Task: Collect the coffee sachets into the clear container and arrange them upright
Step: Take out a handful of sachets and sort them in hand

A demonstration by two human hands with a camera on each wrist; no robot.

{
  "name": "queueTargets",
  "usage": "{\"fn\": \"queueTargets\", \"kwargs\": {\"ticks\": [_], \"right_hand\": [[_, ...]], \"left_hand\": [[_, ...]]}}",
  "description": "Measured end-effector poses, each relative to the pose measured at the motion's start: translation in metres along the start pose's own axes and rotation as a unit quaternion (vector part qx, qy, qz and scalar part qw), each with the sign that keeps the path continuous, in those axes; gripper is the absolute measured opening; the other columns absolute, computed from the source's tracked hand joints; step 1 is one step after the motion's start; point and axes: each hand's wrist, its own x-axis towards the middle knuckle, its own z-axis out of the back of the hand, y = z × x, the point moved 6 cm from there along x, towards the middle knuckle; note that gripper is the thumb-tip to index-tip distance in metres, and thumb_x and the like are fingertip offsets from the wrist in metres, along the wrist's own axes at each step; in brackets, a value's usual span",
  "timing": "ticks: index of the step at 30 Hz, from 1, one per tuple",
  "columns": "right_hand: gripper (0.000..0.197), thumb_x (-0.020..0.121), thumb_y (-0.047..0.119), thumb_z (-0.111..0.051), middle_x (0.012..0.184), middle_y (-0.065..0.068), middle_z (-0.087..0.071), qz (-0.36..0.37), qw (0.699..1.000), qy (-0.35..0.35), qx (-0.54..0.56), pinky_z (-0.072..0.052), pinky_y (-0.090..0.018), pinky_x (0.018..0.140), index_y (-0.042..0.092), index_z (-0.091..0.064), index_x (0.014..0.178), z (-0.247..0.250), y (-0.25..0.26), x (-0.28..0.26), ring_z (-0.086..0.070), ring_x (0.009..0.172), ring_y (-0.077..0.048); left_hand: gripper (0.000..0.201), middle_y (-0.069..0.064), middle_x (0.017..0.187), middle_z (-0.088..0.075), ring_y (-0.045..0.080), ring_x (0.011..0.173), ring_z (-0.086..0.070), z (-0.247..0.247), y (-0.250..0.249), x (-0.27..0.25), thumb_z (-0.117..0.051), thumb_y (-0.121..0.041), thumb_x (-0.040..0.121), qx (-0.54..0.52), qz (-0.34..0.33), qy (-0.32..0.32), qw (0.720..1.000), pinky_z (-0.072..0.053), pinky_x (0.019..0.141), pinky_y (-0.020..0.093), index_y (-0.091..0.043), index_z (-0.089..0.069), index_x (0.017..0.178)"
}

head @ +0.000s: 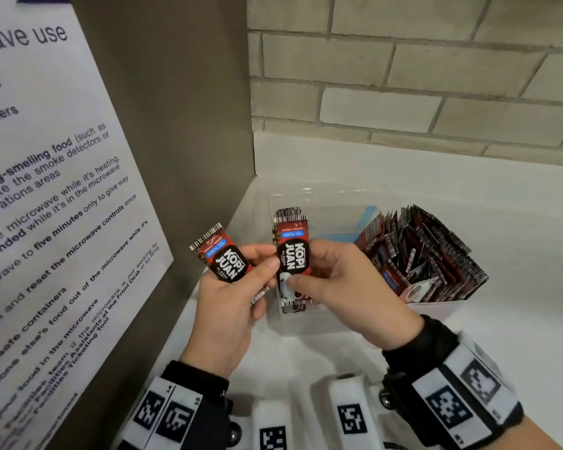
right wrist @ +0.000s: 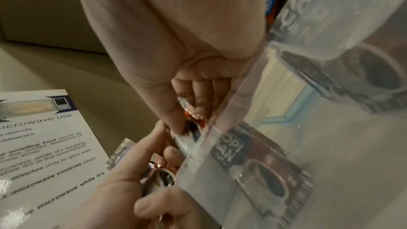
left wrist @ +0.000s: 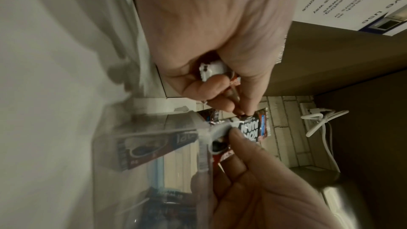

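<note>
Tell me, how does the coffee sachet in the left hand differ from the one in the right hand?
The left-hand sachet, held in the left hand, tilts, its top leaning left; the right-hand sachet, pinched by the right hand, stands upright. The left-hand sachet is off to the left of the clear container; the right-hand sachet is in front of it. Both are red and black Kopi Juan sachets, label facing the camera.

Small foil coffee sachets (head: pixel 228 256) are red with black labels, white lettering, blue tags and barcode-striped edges; see-through plastic container (head: pixel 322 203) has pale blue trim, white bench (head: pixel 517 222).
</note>
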Motion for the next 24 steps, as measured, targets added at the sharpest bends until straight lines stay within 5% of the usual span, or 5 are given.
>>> {"fn": "queueTargets", "kwargs": {"ticks": [6,11,15,18,24], "right_hand": [[0.021,0.084,0.003,-0.065,0.075,0.007,-0.069,-0.03,0.993,-0.07,-0.087,-0.053,-0.031,0.068,0.019,-0.073,0.095,0.016,-0.007,0.004,-0.055,0.058,0.0],[0.021,0.073,0.006,-0.074,0.048,0.016,-0.052,-0.034,0.974,0.009,-0.223,-0.039,-0.012,0.053,0.021,-0.071,0.087,0.008,-0.006,0.005,-0.049,0.049,0.004],[0.029,0.071,0.01,-0.074,0.059,0.011,-0.052,-0.04,0.949,0.013,-0.313,-0.037,-0.023,0.053,0.025,-0.05,0.065,0.003,-0.004,0.011,-0.054,0.06,-0.011],[0.039,0.073,0.011,-0.071,0.063,0.004,-0.051,-0.049,0.93,0.009,-0.364,-0.033,-0.022,0.048,0.025,-0.038,0.058,0.001,-0.005,0.017,-0.053,0.066,-0.019],[0.029,0.064,0.024,-0.08,0.074,0.001,-0.056,-0.104,0.911,0.033,-0.399,-0.041,-0.023,0.059,0.019,-0.056,0.079,-0.006,-0.01,0.023,-0.058,0.071,-0.021]], "left_hand": [[0.017,-0.003,0.057,-0.048,0.011,0.042,-0.046,0.013,0.007,0.003,-0.044,-0.024,0.095,-0.066,0.075,-0.084,0.991,-0.017,0.034,0.014,-0.018,-0.053,0.083],[0.016,-0.006,0.055,-0.049,0.011,0.043,-0.053,0.017,0.004,0.003,-0.045,-0.016,0.096,-0.039,0.049,-0.111,0.992,-0.022,0.035,0.015,-0.021,-0.046,0.082],[0.019,-0.004,0.057,-0.055,0.01,0.056,-0.062,0.017,0.005,0.004,-0.044,-0.009,0.096,-0.048,0.042,-0.095,0.993,-0.028,0.035,0.017,-0.021,-0.05,0.082],[0.025,-0.005,0.054,-0.055,0.01,0.056,-0.055,0.017,0.006,0.005,-0.041,-0.004,0.094,-0.051,0.042,-0.091,0.994,-0.029,0.036,0.018,-0.021,-0.051,0.079],[0.028,0.0,0.059,-0.048,0.013,0.052,-0.044,0.016,0.009,0.006,-0.043,-0.004,0.093,-0.036,0.048,-0.083,0.995,-0.028,0.037,0.019,-0.022,-0.051,0.073]]}}
